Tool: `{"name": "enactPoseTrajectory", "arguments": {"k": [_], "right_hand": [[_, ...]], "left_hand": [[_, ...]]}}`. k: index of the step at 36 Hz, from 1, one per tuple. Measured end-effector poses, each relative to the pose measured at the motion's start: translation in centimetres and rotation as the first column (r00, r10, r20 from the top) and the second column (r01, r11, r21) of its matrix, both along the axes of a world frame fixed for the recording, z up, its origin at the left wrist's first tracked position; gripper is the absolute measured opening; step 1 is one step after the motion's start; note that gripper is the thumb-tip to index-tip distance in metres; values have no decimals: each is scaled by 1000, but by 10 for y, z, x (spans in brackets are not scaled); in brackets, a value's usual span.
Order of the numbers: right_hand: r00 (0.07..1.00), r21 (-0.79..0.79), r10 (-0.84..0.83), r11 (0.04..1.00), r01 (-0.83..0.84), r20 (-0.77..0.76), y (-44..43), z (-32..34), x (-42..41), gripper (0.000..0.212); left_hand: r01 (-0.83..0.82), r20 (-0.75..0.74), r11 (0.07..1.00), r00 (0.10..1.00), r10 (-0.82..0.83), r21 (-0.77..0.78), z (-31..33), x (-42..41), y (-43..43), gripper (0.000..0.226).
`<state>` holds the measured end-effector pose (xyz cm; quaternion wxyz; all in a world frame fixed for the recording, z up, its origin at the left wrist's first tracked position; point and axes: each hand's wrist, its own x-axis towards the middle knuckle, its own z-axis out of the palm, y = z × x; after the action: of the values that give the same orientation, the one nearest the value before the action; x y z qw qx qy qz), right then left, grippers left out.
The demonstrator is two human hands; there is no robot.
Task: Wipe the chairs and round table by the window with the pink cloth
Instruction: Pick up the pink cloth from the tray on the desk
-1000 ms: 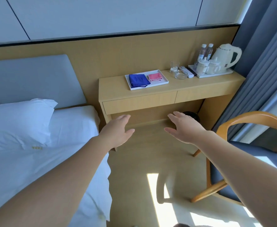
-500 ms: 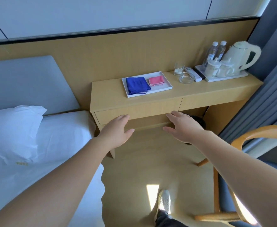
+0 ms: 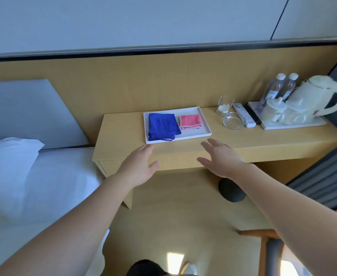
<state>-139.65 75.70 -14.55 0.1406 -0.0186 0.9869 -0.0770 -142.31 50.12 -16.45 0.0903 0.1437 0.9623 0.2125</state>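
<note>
Both empty: left hand (image 3: 138,166), right hand (image 3: 221,158), fingers (image 3: 214,142) straight, spread, above table (image 3: 123,132) edge; pink cloth (image 3: 190,121) in tray (image 3: 178,138) just beside blue cloth (image 3: 162,126). A hasty grab could snag the wrong cloth or drag the tray.

A hotel room: a bed (image 3: 44,186) beside a desk (image 3: 233,144) with kettle (image 3: 318,94), cups (image 3: 273,112) and water bottles (image 3: 281,86).

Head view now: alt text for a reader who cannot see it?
The left hand and right hand reach open toward a white tray on a wooden desk, where the folded pink cloth lies right of a blue cloth, untouched. A kettle stands further right.
</note>
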Motion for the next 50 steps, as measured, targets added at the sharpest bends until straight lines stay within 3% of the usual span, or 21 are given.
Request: {"name": "enactPoseTrajectory", "arguments": {"k": [13, 26, 35, 44, 50], "right_hand": [[1000, 1, 10, 1000, -10, 3, 8, -18, -101, 63], [991, 17, -122, 992, 122, 62, -2, -35, -224, 62], [969, 36, -186, 983, 183, 161, 6, -76, -272, 63], [967, 75, -63, 996, 46, 248, 37, -127, -313, 61], [951, 109, 66, 989, -103, 301, 57, -142, -332, 72]], "left_hand": [[35, 26, 999, 999, -35, 0, -16, -112, 15, 61], [217, 47, 976, 975, -216, -12, -26, -262, 25, 56], [332, 105, 943, 938, -331, 9, -52, -312, 45, 55], [248, 176, 968, 952, -250, 31, -70, -325, 64, 54], [135, 214, 990, 967, -138, 29, -80, -321, 80, 55]]}}
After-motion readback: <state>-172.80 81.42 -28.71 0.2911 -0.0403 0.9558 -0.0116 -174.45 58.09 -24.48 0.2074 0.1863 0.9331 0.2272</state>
